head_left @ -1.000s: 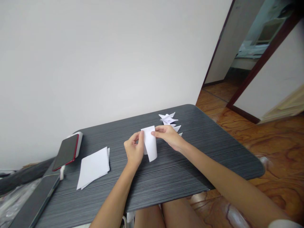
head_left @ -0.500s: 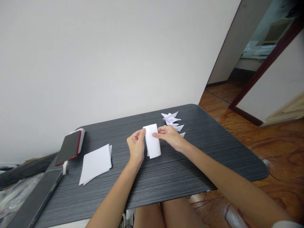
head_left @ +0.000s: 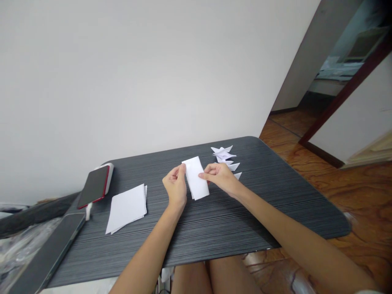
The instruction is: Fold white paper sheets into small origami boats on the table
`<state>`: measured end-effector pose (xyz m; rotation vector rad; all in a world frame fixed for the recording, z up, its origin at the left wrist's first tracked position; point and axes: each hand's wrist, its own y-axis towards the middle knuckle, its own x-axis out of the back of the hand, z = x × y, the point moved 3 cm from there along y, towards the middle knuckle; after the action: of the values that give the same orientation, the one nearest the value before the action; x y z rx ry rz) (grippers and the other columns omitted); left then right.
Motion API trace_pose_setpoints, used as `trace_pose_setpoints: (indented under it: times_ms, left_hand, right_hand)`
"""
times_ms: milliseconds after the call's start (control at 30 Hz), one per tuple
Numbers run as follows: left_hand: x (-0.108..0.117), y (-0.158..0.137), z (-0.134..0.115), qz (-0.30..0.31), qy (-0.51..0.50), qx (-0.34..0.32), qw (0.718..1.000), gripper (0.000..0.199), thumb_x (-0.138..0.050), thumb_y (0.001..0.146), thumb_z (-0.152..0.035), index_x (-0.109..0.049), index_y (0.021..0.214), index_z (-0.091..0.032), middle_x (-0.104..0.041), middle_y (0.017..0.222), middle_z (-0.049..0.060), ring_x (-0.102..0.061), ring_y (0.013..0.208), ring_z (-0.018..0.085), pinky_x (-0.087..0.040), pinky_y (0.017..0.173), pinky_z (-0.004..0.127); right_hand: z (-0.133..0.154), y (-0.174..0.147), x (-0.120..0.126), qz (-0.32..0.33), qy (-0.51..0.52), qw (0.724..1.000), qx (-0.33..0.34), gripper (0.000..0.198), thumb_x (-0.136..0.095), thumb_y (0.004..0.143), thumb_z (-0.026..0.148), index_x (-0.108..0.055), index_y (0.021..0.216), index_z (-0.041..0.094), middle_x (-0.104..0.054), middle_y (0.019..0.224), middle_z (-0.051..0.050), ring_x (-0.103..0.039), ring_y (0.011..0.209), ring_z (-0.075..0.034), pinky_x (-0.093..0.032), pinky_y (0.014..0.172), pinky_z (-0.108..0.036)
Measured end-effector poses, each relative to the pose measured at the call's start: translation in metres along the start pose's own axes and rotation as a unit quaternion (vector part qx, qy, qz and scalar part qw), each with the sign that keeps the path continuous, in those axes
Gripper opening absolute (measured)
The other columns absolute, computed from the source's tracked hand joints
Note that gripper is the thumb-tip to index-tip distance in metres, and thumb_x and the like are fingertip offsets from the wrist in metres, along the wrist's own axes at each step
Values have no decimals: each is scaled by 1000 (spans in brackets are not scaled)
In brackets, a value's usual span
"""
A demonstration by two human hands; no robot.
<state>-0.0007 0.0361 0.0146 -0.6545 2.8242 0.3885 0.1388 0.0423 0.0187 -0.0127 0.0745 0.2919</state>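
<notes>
A white sheet of paper [head_left: 196, 179], folded over into a narrow rectangle, is held up just above the dark table. My left hand [head_left: 175, 183] pinches its upper left corner between thumb and fingers. On the other side, my right hand [head_left: 222, 177] grips the right edge, thumb in front and fingers behind. Part of the lower layer peeks out along the paper's left side. Behind my right hand, several folded white paper figures [head_left: 224, 154] with pointed ends stand in a row, the nearest partly hidden.
A stack of white paper sheets [head_left: 128, 207] lies on the table [head_left: 269, 196] to the left. Beyond it a red-edged tablet [head_left: 94, 185] rests on a white object. A dark flat device [head_left: 50, 255] occupies the near left edge. The white wall [head_left: 153, 81] borders the table's back.
The folded paper has tilted, its top leaning further left, while both hands keep hold of it. The whole view has shifted slightly, so the table things appear a little further right.
</notes>
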Motion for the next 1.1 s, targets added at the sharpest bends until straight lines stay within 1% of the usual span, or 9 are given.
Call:
trace_pose_setpoints:
  times_ms: [100, 233, 367, 500, 633, 767, 933, 1033, 1100]
  left_hand:
    - [4, 3, -1, -20, -3, 1, 1000, 25, -63, 63, -33, -65, 72, -9, -64, 65, 4, -54, 56, 10, -42, 54, 21]
    - [6, 7, -1, -29, -6, -3, 1000, 26, -63, 63, -33, -65, 72, -9, -63, 65, 4, -55, 57, 10, -42, 55, 21]
    - [8, 8, -2, -50, -28, -7, 998, 24, -63, 63, -32, -65, 70, -10, -62, 63, 2, -53, 56, 9, -41, 55, 20]
    - [10, 10, -4, -60, -45, -9, 997, 23, -63, 63, -31, -65, 70, -10, -62, 63, 2, -53, 57, 9, -41, 57, 20]
    - [13, 12, -6, -67, -49, -12, 996, 23, -63, 63, -31, -64, 68, -9, -61, 61, 1, -52, 55, 9, -41, 56, 20]
    - [14, 12, -5, -57, -39, -19, 997, 24, -61, 65, -32, -65, 72, -9, -62, 65, 3, -53, 58, 9, -41, 57, 21]
    - [15, 11, -4, -63, -15, -44, 997, 23, -61, 66, -31, -65, 73, -9, -63, 67, 4, -54, 61, 11, -41, 59, 21]
    - [13, 9, -2, -47, 3, -47, 998, 23, -60, 67, -31, -65, 74, -9, -64, 68, 4, -55, 62, 11, -42, 59, 21]
    - [11, 9, 0, -36, 22, -49, 998, 24, -60, 67, -32, -65, 74, -9, -65, 68, 4, -56, 62, 12, -43, 59, 22]
  right_hand:
    - [0, -2, -3, 32, -10, 999, -19, 24, -70, 53, 33, -57, 59, 14, -60, 50, 1, -52, 46, -9, -40, 49, -23]
    - [2, -4, -3, 30, -34, 999, -10, 23, -70, 54, 32, -56, 56, 14, -60, 49, 2, -53, 46, -10, -38, 49, -22]
    - [-1, -5, -7, 97, -16, 995, -26, 24, -69, 57, 32, -57, 60, 12, -65, 55, -3, -58, 50, -12, -42, 52, -24]
    - [-6, -5, -7, 95, 4, 995, -26, 24, -69, 57, 32, -56, 59, 11, -66, 57, -5, -58, 47, -12, -44, 52, -26]
    - [-4, -5, -4, 121, -11, 992, -31, 24, -72, 54, 29, -61, 66, 11, -68, 65, -6, -63, 61, -16, -47, 65, -31]
    - [5, -6, -2, 170, 7, 985, -27, 36, -70, 58, 30, -63, 88, 13, -67, 83, -7, -62, 80, -16, -43, 82, -32]
    - [6, -9, -8, 251, 64, 965, -36, 48, -67, 60, 42, -62, 95, 10, -65, 89, -10, -59, 83, -17, -41, 84, -33]
    - [1, -4, -7, 179, 83, 980, -27, 47, -57, 67, 50, -63, 89, 9, -65, 80, -8, -59, 74, -16, -43, 78, -33]
    - [-3, 0, -5, 116, 37, 992, -13, 40, -55, 70, 47, -64, 77, 10, -63, 68, -5, -58, 64, -14, -45, 67, -30]
